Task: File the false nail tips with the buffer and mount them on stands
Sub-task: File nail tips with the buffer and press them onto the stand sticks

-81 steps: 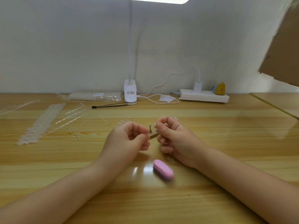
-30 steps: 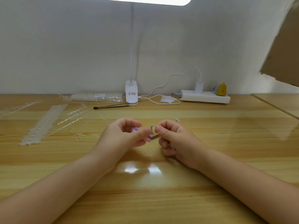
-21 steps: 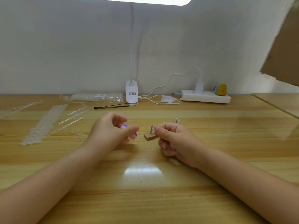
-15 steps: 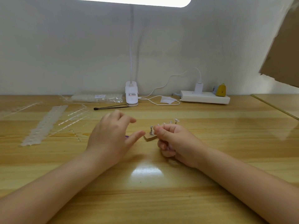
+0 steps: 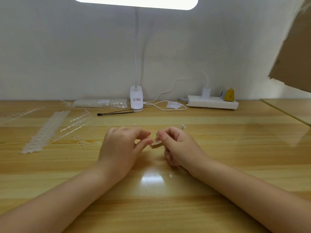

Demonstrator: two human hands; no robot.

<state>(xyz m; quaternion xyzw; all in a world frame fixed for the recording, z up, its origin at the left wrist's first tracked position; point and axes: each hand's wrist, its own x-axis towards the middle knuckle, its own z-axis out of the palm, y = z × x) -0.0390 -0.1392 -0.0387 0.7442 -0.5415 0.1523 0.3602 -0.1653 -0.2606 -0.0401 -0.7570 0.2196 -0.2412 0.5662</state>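
Both hands are held low over the middle of a wooden tabletop [image 5: 218, 148], close together. The right hand [image 5: 178, 147] is curled, its thumb and forefinger pinching a small metal nail stand [image 5: 156, 138] that rises from a tan wooden base strip [image 5: 155, 145]; the remaining fingers are folded under the palm. A second small stand top [image 5: 183, 126] is seen just behind that hand's knuckles. The left hand [image 5: 121, 147] is held palm down with the fingers loosely bent and the thumb stretched toward the base strip, almost touching it; whether anything is gripped beneath it cannot be told. No buffer can be made out, and no nail tip on the stand can be told for certain.

To the left, a long clear strip of false nail tips [image 5: 45, 132] is laid diagonally on the wood, with thin clear plastic sprues [image 5: 75, 123] scattered beside it. Farther back, a clear plastic packet [image 5: 101, 103] is lying against the wall, next to a white clip lamp base [image 5: 136, 100] whose neck leads up to a bright lamp head [image 5: 134, 2] cut off by the upper edge. A thin black tool [image 5: 114, 113] lies in front of the lamp base. A white cable [image 5: 168, 105] runs to a white power strip [image 5: 212, 102], where a yellow object [image 5: 229, 95] is set. A brown cardboard panel [image 5: 292, 47] is cut off at the upper right. The wall behind is plain and pale.
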